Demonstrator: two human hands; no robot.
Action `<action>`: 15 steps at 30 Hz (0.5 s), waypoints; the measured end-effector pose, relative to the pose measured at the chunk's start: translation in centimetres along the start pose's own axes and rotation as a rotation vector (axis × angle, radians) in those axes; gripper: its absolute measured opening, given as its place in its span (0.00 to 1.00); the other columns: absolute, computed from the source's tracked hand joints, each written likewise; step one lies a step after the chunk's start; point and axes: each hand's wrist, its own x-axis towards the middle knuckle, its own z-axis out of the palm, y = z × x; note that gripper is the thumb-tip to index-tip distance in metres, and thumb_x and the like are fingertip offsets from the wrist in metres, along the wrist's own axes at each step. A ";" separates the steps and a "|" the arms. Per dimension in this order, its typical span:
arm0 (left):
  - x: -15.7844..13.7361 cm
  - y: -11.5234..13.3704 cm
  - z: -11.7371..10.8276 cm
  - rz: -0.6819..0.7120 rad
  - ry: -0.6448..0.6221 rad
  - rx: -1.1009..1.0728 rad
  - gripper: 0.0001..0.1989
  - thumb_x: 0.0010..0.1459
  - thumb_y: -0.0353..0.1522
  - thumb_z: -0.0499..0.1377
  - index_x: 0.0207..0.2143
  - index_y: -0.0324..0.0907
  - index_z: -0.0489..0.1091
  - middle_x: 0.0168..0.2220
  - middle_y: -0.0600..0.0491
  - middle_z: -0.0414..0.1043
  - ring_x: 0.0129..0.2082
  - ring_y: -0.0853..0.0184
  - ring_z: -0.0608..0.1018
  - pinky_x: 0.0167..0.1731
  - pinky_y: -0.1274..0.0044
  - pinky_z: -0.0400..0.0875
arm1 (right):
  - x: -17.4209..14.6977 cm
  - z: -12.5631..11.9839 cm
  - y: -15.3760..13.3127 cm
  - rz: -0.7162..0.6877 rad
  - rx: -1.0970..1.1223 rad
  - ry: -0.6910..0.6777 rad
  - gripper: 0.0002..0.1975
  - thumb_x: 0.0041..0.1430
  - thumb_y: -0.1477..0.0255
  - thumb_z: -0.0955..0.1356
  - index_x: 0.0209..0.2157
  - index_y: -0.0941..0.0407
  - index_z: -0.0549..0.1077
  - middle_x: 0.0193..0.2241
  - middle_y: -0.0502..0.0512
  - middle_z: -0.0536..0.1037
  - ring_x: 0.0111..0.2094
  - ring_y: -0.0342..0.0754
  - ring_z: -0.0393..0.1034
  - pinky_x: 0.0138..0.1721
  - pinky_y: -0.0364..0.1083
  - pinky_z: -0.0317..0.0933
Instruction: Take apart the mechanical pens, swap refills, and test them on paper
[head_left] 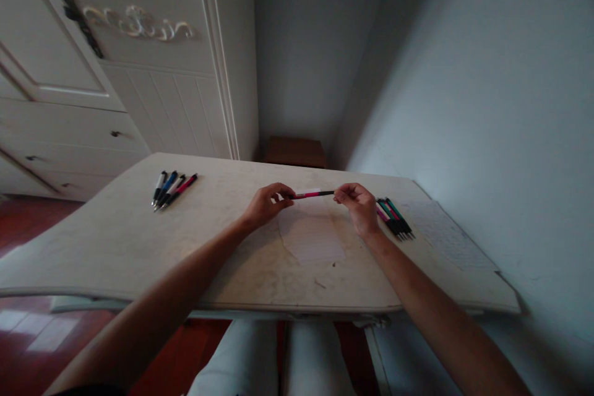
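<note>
A pink and black pen (312, 194) is held level above a lined sheet of paper (315, 238) on the white table. My left hand (268, 203) pinches one end between thumb and fingers. The other, black end is pinched by my right hand (358, 203). Just right of that hand, several pens (394, 218) in green, pink and black lie side by side, partly covered by it. Off to the left, another group of pens (171, 189) in white, blue and pink with black parts lies on the tabletop.
The white table (223, 284) has worn stains and a few small bits near its front edge. A sheet with writing (448, 235) lies along the right edge by the wall. A white cabinet (176, 93) stands at the left, and a brown wooden box-like piece (296, 151) sits behind the table.
</note>
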 end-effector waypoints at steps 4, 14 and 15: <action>-0.1 0.4 0.0 -0.005 0.064 -0.042 0.24 0.47 0.42 0.68 0.44 0.40 0.72 0.39 0.49 0.76 0.34 0.66 0.76 0.31 0.77 0.69 | 0.0 0.0 0.0 -0.003 0.008 -0.012 0.09 0.44 0.68 0.76 0.27 0.54 0.75 0.23 0.49 0.77 0.26 0.44 0.69 0.32 0.46 0.65; 0.1 -0.6 0.2 -0.010 -0.034 0.015 0.12 0.55 0.39 0.61 0.32 0.39 0.73 0.27 0.53 0.74 0.25 0.71 0.71 0.26 0.79 0.65 | 0.0 0.0 0.0 -0.010 -0.006 -0.009 0.09 0.44 0.69 0.75 0.27 0.55 0.74 0.23 0.49 0.77 0.26 0.44 0.70 0.32 0.45 0.65; 0.1 -0.5 0.2 0.005 0.000 0.004 0.11 0.53 0.38 0.63 0.33 0.39 0.73 0.27 0.53 0.74 0.25 0.71 0.72 0.27 0.79 0.66 | 0.0 0.0 0.0 -0.005 -0.003 -0.009 0.09 0.44 0.69 0.75 0.27 0.55 0.74 0.23 0.49 0.77 0.26 0.44 0.69 0.32 0.45 0.65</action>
